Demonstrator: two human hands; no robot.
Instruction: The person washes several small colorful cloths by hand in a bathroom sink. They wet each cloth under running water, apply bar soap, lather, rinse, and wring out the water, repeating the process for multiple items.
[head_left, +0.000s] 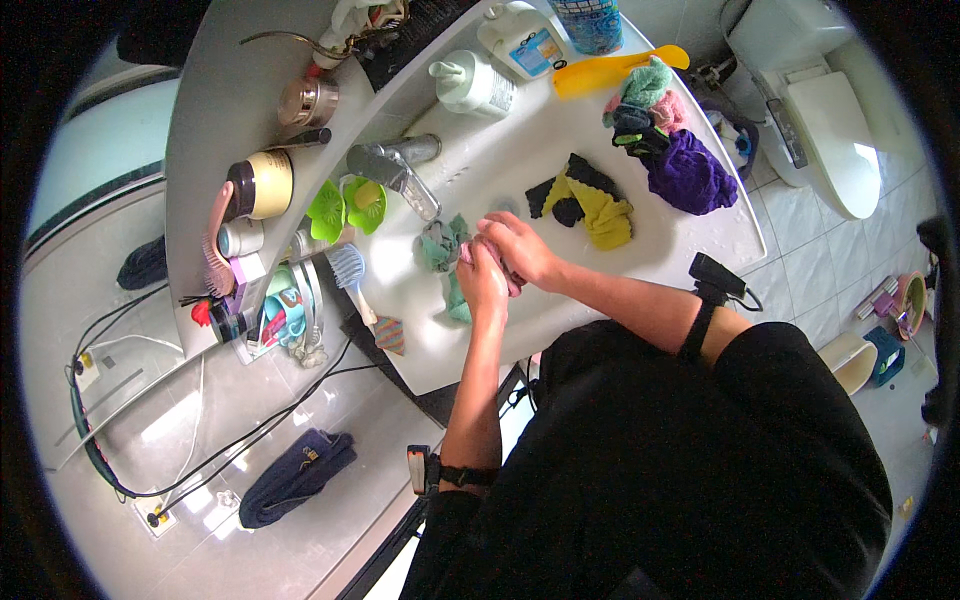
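Two hands meet over our white sink (690, 240), the largest thing here, beneath the chrome tap (395, 170). Our left hand (482, 283) and right hand (520, 247) both close tight around a pink cloth (508, 275), just beside a green cloth (440, 245). Yellow and black socks (595, 205) lie near.

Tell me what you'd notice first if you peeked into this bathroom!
First, the two hands meeting over the white sink: the left hand and right hand squeeze a small pink cloth between them, right beside a grey-green cloth. Next, the bright yellow-and-black cloth in the basin, and the purple cloth on the rim further right.
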